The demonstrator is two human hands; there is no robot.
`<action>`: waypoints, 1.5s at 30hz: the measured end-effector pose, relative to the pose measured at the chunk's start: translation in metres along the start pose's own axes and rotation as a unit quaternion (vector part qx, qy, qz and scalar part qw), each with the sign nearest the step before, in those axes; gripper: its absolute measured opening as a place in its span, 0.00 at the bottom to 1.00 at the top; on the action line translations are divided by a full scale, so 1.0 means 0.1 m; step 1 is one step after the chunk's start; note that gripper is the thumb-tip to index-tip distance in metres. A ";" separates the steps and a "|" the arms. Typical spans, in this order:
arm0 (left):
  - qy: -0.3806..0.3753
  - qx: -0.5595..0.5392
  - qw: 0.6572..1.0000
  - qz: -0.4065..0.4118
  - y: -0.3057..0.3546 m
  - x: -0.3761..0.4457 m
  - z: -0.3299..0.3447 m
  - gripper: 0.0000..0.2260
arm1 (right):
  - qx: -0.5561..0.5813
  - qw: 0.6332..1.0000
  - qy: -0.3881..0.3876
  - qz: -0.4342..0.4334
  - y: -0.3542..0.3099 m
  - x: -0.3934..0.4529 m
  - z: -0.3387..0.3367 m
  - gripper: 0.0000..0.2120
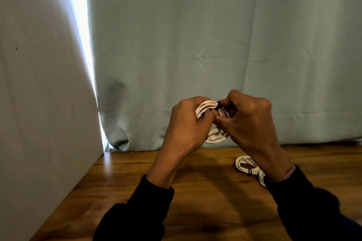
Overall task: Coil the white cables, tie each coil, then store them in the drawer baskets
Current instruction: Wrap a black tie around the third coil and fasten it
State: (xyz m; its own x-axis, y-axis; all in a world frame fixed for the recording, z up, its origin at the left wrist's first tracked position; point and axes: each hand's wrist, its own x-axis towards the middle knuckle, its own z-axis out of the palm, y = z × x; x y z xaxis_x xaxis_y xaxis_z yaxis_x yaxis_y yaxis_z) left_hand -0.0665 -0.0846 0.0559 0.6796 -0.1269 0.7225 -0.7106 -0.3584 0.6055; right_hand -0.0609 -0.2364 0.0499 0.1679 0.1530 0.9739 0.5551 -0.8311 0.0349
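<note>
A coiled white cable (207, 106) is held up above the wooden table (125, 182), in front of the curtain. My left hand (186, 125) grips the coil's left side. My right hand (248, 121) pinches a black tie (218, 106) wrapped round the top of the coil. The coil's lower loops and a connector end hang between my wrists. A second white coil (244, 165), bound with a dark tie, lies on the table under my right forearm, partly hidden by it.
A pale blue-green curtain (215, 45) hangs behind the table's far edge. A white panel (39, 103) stands along the left side, with a bright gap of light beside it. No drawer or basket is in view.
</note>
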 end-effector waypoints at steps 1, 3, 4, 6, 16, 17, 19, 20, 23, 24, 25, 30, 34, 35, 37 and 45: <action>0.005 0.003 1.000 0.002 0.01 0.00 0.00 0.11 | -0.005 1.000 0.004 -0.005 0.00 -0.01 0.01 0.13; 0.016 0.019 1.000 0.003 0.03 -0.02 0.01 0.12 | -0.010 1.000 0.007 -0.015 0.00 -0.02 0.01 0.13; 0.021 0.017 1.000 -0.004 0.04 -0.02 0.02 0.15 | -0.010 1.000 0.005 -0.017 0.00 -0.02 0.01 0.14; 0.032 -0.006 0.999 -0.032 0.04 -0.02 0.02 0.18 | -0.008 1.000 -0.001 -0.020 -0.01 -0.01 0.01 0.14; 0.031 -0.046 0.998 -0.037 0.03 0.01 -0.12 0.19 | -0.015 0.999 -0.008 -0.049 -0.05 -0.01 0.02 0.13; 0.030 -0.049 0.997 -0.047 0.02 0.02 -0.14 0.19 | -0.016 0.999 -0.007 -0.050 -0.05 -0.01 0.02 0.11; 0.026 -0.054 0.995 -0.078 0.00 0.04 -0.18 0.20 | -0.016 0.999 -0.005 -0.050 -0.03 0.00 0.02 0.10; 0.015 -0.057 0.994 -0.094 -0.01 0.04 -0.20 0.19 | -0.015 0.999 -0.006 -0.051 -0.01 0.00 0.01 0.10; -0.024 -0.071 0.992 -0.106 -0.02 0.03 -0.22 0.13 | -0.008 0.998 -0.013 -0.056 0.01 0.00 0.00 0.10; -0.024 -0.080 0.991 -0.103 -0.02 0.03 -0.22 0.11 | -0.007 0.998 -0.017 -0.060 0.01 0.00 0.00 0.10; -0.021 -0.088 0.991 -0.100 -0.02 0.03 -0.21 0.09 | -0.004 0.998 -0.020 -0.063 0.01 0.00 0.01 0.10; -0.013 -0.226 0.960 -0.164 -0.08 0.07 -0.13 0.07 | 0.032 0.997 -0.028 -0.056 0.04 0.01 0.03 0.13; -0.012 -0.268 0.944 -0.193 -0.14 0.09 -0.08 0.03 | 0.064 0.997 -0.040 -0.033 0.02 0.02 0.03 0.16; -0.009 -0.272 0.942 -0.195 -0.14 0.10 -0.08 0.02 | 0.074 0.996 -0.048 -0.025 0.01 0.03 0.03 0.16; 0.005 -0.277 0.941 -0.193 -0.15 0.10 -0.09 0.03 | 0.116 0.990 -0.080 0.007 -0.01 0.05 0.00 0.15; -0.014 -0.195 0.972 -0.133 -0.14 0.07 -0.13 0.06 | 0.250 0.949 -0.084 0.175 -0.05 0.12 -0.06 0.15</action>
State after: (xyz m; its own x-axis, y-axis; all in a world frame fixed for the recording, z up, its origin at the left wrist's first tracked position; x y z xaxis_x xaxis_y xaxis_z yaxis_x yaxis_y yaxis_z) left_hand -0.0542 -0.0686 0.0573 0.8497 -0.1043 0.5168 -0.5200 -0.0049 0.8541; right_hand -0.0666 -0.2331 0.0625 0.5167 0.0325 0.8556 0.7517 -0.4955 -0.4352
